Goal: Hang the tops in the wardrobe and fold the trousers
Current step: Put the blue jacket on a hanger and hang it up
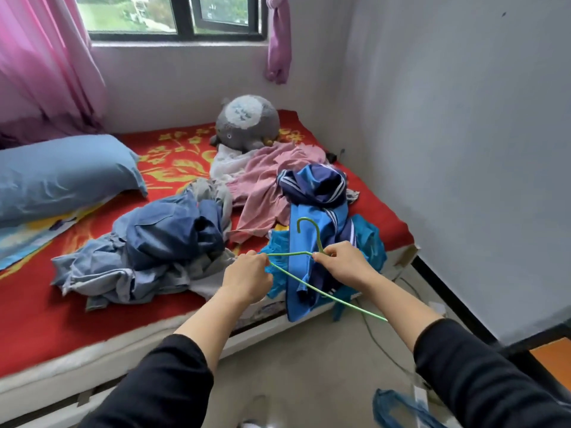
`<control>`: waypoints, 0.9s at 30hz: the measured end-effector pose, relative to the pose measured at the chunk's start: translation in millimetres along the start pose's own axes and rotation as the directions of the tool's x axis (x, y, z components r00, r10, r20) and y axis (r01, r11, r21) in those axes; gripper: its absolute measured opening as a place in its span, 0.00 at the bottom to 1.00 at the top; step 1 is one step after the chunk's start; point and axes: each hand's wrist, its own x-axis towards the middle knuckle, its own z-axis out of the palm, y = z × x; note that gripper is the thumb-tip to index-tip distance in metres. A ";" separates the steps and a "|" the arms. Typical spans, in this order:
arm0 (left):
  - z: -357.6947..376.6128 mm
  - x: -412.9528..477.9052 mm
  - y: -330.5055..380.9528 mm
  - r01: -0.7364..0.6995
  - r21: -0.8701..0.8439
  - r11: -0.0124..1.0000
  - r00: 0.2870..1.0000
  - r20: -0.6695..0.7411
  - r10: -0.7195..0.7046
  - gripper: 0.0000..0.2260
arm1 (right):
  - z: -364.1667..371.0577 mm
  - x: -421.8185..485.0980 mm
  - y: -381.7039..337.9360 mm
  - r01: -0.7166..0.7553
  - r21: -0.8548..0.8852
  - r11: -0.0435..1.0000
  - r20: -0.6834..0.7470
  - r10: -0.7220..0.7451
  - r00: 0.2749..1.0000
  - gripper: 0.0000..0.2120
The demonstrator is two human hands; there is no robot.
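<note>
My left hand pinches one end of the green hanger and my right hand grips below its hook, the long bar slanting down to my right, while the blue top, probably a jacket, lies just beyond on the bed, nearer my right.

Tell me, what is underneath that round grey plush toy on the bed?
The grey plush toy sits on the red flowered blanket, its front edge on a crumpled white garment that a pink garment partly covers. How far the white cloth runs beneath the toy is hidden.
</note>
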 end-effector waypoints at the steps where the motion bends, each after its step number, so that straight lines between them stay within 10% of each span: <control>1: 3.9 23.4 3.6 -0.007 0.003 1.000 1.000 0.008 0.007 0.16 | -4.2 19.0 5.6 -0.017 0.004 1.000 -0.012 0.017 1.000 0.22; 18: 109.0 375.3 90.6 -0.042 -0.039 0.998 0.933 0.356 0.053 0.16 | -98.8 315.6 118.8 -0.360 0.187 0.914 -0.267 0.400 0.877 0.10; 27: 231.8 448.3 152.0 0.312 -0.158 0.937 0.812 0.556 -0.177 0.13 | -94.2 401.5 232.1 -0.475 0.225 0.851 -0.232 0.520 0.822 0.06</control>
